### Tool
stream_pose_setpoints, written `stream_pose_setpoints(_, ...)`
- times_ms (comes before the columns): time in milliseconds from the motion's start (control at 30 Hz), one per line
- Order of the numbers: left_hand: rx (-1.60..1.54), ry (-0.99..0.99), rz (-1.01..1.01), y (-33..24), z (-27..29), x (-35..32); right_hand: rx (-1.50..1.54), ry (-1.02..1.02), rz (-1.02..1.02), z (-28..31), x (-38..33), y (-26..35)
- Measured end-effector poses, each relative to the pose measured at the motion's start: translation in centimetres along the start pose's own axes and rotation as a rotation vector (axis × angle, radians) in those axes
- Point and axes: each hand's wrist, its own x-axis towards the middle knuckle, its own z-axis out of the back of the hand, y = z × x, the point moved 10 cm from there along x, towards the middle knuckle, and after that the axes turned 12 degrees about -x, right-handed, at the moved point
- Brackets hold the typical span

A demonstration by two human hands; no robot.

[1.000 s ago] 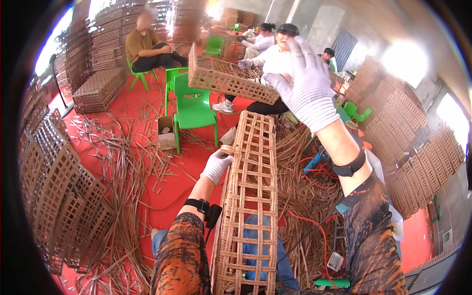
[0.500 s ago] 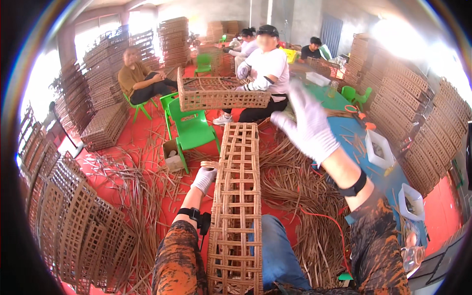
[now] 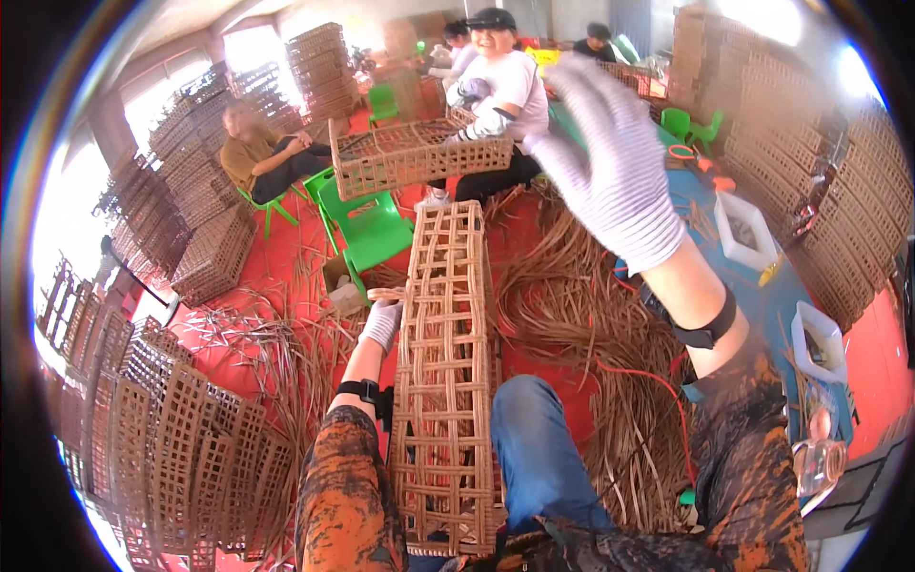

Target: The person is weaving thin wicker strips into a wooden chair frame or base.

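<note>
Bkgd L: person (image 3: 255, 157) in brown top, seated, w/ tall stacks (image 3: 319, 71) behind; ctr, person (image 3: 515, 81) in white top & blk cap w/ a woven tray (image 3: 429, 170) in front, grn chair (image 3: 372, 238) nr a small carton (image 3: 345, 297). R side: blue table (image 3: 688, 195) w/ 2 white tubs (image 3: 732, 248) & orange item (image 3: 705, 165), glass jar (image 3: 822, 465) nr its close end, grn seats (image 3: 675, 124) farther back, more stacks (image 3: 782, 124) at far R. Red floor (image 3: 543, 355) strewn w/ brown strips (image 3: 562, 286), thickest R of ctr, red cord (image 3: 658, 375) across them.
</note>
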Motion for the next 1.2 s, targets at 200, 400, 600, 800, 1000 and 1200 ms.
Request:
stream_pose_setpoints(200, -0.46, -0.149, 0.396, -1.8, -0.9, -2.5, 0.523, 0.432, -0.223, -3.8, -11.2, 5.2)
stream_pose_setpoints(400, -0.234, -0.049, 0.457, -6.4, -1.0, -3.1, 0.855, 0.898, -0.498, -5.7, -22.5, 12.0)
stream_pose_setpoints(600, -0.309, -0.14, 0.337, -4.0, 0.0, -2.2, 1.293, 1.13, -1.079, -6.0, -28.4, 16.3)
stream_pose_setpoints(800, -0.111, -0.076, 0.065, -5.7, -0.1, -1.4, 1.724, 1.453, -1.545, -2.9, -31.3, 23.7)
stream_pose_setpoints(1000, -0.531, -0.146, 0.422, -4.7, -0.6, -3.0, 1.735, 1.372, -1.516, -2.4, -31.3, 24.4)
stream_pose_setpoints(1200, -0.264, -0.045, 0.486, -4.5, -0.4, -3.3, 1.797, 1.229, -1.469, -1.9, -29.1, 24.6)
